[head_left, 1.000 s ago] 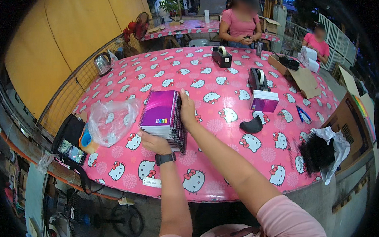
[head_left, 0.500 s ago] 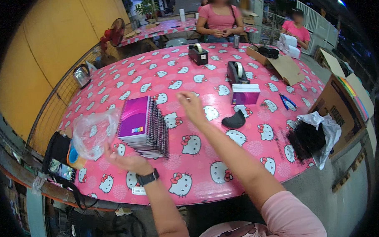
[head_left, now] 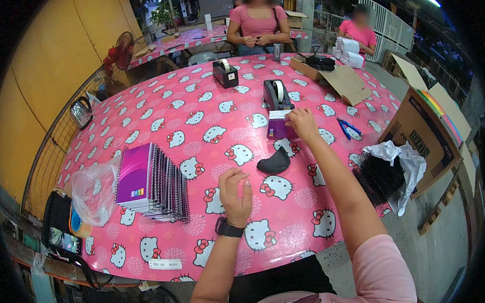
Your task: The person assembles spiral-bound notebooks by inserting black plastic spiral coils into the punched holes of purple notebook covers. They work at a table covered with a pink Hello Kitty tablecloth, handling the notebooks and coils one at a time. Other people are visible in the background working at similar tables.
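Observation:
My right hand has its fingers closed on the right end of a short stack of purple notebooks, which stands on edge in front of a tape dispenser. How many notebooks the fingers grip is hidden. My left hand is over the table, empty, with loosely curled fingers apart. To its left lies a taller pile of purple spiral notebooks, their black coils fanned toward the right. Between the hands rests a black curved pad.
A crumpled clear plastic bag and a phone lie left. On the right are blue-handled pliers, black spiral coils in white wrapping and a cardboard box. Another tape dispenser stands farther back. Two people in pink are across the table.
My right hand has moved right and onto the short notebook stack. My left hand has shifted right, away from the plastic bag and tall pile. The view has turned rightward.

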A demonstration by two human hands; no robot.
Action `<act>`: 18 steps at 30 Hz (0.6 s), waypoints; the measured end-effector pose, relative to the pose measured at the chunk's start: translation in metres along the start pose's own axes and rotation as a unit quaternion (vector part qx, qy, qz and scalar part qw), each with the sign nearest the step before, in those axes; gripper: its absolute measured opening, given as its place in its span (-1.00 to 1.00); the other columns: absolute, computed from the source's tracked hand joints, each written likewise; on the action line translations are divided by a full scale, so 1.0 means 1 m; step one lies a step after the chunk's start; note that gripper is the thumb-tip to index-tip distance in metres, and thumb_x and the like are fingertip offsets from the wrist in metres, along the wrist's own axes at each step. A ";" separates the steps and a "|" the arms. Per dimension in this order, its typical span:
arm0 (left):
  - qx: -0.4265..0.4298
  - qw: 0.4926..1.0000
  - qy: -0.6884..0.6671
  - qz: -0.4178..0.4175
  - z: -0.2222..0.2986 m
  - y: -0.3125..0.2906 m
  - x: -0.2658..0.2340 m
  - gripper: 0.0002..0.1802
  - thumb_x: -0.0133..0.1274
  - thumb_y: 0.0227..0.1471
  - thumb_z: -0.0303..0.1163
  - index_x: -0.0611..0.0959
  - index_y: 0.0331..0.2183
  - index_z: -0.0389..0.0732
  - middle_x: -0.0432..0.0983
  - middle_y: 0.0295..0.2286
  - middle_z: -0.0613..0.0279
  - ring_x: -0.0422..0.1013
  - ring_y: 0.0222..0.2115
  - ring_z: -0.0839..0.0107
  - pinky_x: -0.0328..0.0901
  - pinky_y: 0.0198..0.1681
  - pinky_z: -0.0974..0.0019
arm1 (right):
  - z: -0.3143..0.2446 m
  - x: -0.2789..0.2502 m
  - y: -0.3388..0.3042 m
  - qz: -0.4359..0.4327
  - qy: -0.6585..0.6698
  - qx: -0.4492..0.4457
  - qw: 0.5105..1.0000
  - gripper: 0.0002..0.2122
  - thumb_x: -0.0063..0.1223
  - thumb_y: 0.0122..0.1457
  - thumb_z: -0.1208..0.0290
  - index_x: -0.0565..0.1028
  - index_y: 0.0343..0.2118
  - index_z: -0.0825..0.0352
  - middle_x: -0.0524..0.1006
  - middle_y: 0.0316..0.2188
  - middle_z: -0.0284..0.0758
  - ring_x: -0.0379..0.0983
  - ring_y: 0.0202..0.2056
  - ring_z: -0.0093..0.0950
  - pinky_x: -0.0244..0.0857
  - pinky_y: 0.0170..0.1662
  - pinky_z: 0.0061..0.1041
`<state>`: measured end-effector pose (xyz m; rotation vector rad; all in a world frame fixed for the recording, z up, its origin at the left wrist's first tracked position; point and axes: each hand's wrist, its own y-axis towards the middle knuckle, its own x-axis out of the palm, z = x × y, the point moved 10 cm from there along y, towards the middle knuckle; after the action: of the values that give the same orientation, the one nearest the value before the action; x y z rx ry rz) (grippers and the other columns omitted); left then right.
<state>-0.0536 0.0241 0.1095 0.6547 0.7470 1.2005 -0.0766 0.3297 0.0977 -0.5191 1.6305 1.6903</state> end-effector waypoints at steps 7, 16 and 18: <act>-0.004 0.998 0.062 0.030 -0.008 -0.003 -0.018 -0.70 0.08 -0.16 -0.54 0.48 -0.26 -0.29 0.35 -0.27 -0.01 0.31 -0.22 0.09 0.21 -0.11 0.14 | -0.026 -0.073 0.012 0.059 0.125 0.017 0.990 -0.84 0.19 -0.18 0.43 0.49 -0.48 0.28 0.45 -0.53 -0.28 0.39 -0.40 -0.28 0.26 -0.36 -0.34; -0.224 0.929 -0.154 -0.250 -0.054 -0.037 0.056 -0.69 0.15 -0.20 -0.59 0.55 -0.28 -0.29 0.52 -0.42 0.18 0.42 -0.40 0.46 0.29 -0.30 0.40 | -0.146 -0.115 -0.077 -0.157 0.229 0.000 0.961 -0.88 0.15 -0.17 0.46 0.49 -0.50 0.29 0.47 -0.51 -0.26 0.43 -0.38 -0.28 0.30 -0.31 -0.32; -0.288 0.904 -0.175 -0.262 -0.070 -0.046 0.059 -0.73 0.14 -0.18 -0.61 0.56 -0.31 -0.30 0.53 -0.54 0.26 0.38 -0.53 0.60 0.26 -0.48 0.53 | -0.121 -0.109 -0.096 -0.184 0.240 0.093 0.949 -0.86 0.17 -0.16 0.45 0.50 -0.47 0.31 0.48 -0.50 -0.24 0.43 -0.39 -0.27 0.29 -0.32 -0.32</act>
<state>-0.0727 0.0738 0.0224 0.1409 0.2071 0.7142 0.0421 0.1824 0.0963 -1.1285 1.8589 1.1752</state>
